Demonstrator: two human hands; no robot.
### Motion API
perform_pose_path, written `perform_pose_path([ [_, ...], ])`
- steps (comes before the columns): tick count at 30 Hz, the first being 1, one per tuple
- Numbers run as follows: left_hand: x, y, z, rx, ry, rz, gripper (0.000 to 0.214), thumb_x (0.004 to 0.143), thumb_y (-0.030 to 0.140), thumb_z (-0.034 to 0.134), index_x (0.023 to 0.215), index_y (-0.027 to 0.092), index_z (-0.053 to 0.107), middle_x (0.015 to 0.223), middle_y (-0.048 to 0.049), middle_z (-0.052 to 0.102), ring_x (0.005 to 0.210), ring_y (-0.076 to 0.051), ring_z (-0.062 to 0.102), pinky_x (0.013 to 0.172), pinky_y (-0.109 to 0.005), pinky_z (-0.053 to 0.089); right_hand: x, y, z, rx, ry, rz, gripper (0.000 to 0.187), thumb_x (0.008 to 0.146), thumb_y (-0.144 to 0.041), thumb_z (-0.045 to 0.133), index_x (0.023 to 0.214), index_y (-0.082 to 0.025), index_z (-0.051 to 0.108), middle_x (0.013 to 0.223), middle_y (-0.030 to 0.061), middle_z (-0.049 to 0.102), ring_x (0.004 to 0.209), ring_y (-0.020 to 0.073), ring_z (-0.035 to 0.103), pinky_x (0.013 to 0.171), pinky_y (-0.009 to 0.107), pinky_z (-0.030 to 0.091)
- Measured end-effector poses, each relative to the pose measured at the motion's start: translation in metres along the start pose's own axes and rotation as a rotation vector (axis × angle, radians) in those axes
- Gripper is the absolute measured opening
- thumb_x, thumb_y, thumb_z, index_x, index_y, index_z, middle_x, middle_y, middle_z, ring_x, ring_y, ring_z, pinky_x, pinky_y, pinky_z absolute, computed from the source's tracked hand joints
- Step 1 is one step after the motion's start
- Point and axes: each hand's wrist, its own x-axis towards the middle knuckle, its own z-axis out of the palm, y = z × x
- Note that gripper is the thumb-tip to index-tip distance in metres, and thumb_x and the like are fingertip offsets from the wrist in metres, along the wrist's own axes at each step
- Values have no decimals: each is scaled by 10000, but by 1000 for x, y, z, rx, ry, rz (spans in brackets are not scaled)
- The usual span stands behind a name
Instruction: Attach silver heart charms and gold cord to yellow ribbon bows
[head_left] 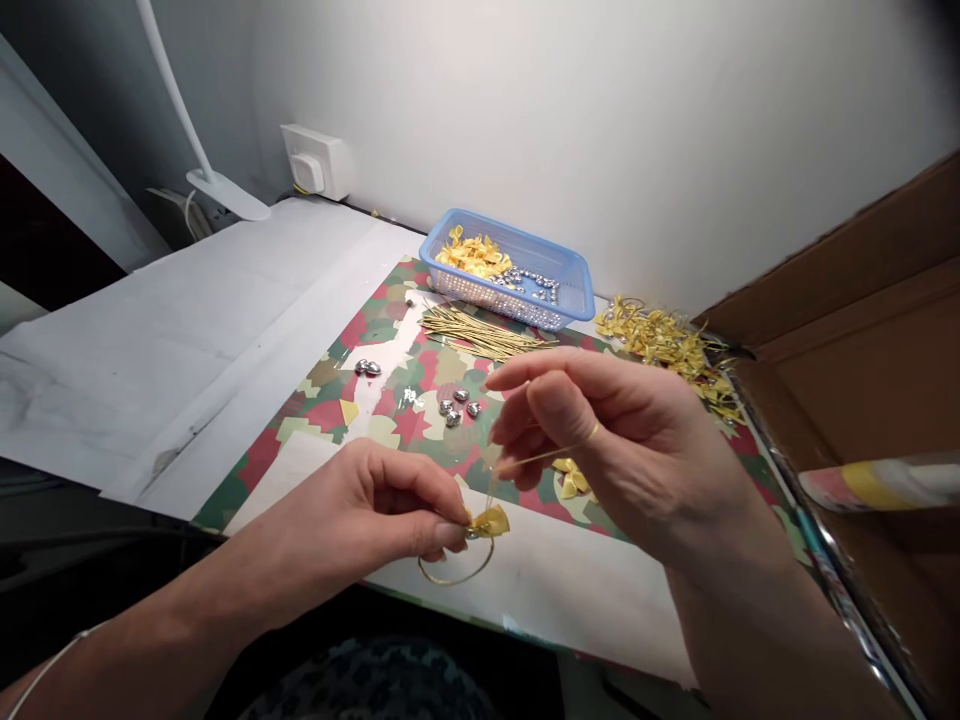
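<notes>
Yellow ribbon bow (493,520), in front of the blue plastic basket (577,290), sits pinched in the left hand (360,510), probably to steady it beneath the thin thread (547,458) crossing the right hand (637,440); whether those fingers clasp it, I cannot tell. Glossy silver beads (453,408) and straight gold cords (480,333) lie nearer the basket.

From your left hand (397,505), bare white sheeting (217,300) runs toward ten o'clock. At one o'clock, silver beads (453,419), gold cords (487,338) and a blue plastic basket (576,285) obstruct; at two, your right hand (622,440), then a cardboard panel (840,360).
</notes>
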Motion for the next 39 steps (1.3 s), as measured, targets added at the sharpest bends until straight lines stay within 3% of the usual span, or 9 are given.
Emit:
perform_pose_path([
  [3, -1, -5, -4, 4, -2, 55, 143, 882, 171, 811, 785, 261, 866, 847, 12, 768, 809, -141, 662, 731, -217, 519, -5, 8, -1, -70, 35, 0, 403, 986, -615, 673, 955, -235, 804, 784, 14, 765, 712, 162, 773, 638, 253, 670],
  [9, -1, -7, -3, 72, -3, 87, 131, 922, 196, 783, 848, 263, 868, 877, 19, 799, 837, -155, 703, 740, -218, 536, -16, 5, 0, -60, 18, -5, 358, 970, -588, 715, 1041, -248, 800, 949, 29, 815, 837, 188, 799, 724, 279, 686],
  [13, -3, -1, 4, 97, 29, 65, 154, 904, 165, 756, 789, 231, 834, 810, 27, 792, 790, -161, 696, 714, -226, 536, -15, -3, 6, 66, -48, -51, 195, 940, -377, 821, 1047, -219, 779, 953, 16, 808, 874, 164, 789, 772, 240, 673],
  [15, -3, -1, 8, 114, 37, 74, 191, 897, 166, 746, 715, 206, 786, 763, 26, 770, 753, -156, 672, 693, -229, 526, -13, -4, 11, 35, -97, -108, 129, 952, -213, 777, 1078, -197, 756, 987, 22, 797, 897, 159, 779, 796, 247, 663],
  [22, 4, 0, 21, 159, 154, 76, 159, 813, 126, 675, 688, 193, 749, 682, 20, 735, 703, -179, 680, 619, -248, 503, 2, -11, 29, -342, -151, -312, 287, 931, -33, 611, 1191, -103, 709, 1145, 95, 795, 1043, 217, 756, 888, 332, 640],
  [29, 3, 0, 16, 110, 229, 105, 185, 707, 199, 754, 548, 235, 666, 542, 28, 674, 561, -181, 632, 501, -257, 484, 19, -22, 35, -452, -218, -325, 377, 911, 5, 641, 1251, -146, 703, 1203, 24, 800, 1058, 175, 764, 916, 279, 626],
  [33, 0, -12, 1, 99, 340, 40, 148, 656, 220, 848, 675, 259, 706, 597, 26, 751, 603, -230, 719, 498, -272, 518, 29, -28, 39, -503, -325, -287, 427, 907, -26, 690, 1301, -191, 692, 1183, -25, 802, 1071, 124, 746, 888, 209, 595],
  [36, 0, -8, -5, 51, 205, 36, 144, 682, 170, 837, 673, 251, 718, 629, 11, 762, 662, -238, 730, 559, -288, 549, 35, -32, 42, -538, -345, -267, 360, 957, -151, 731, 1307, -221, 689, 1122, -46, 812, 1055, 113, 751, 861, 197, 586],
  [39, 1, 4, -4, 27, 133, 43, 121, 776, 162, 787, 685, 235, 752, 666, -5, 754, 699, -213, 707, 646, -295, 570, 34, -34, 39, -587, -249, -314, 268, 994, -220, 732, 1257, -172, 713, 986, -32, 810, 876, 99, 753, 732, 184, 568],
])
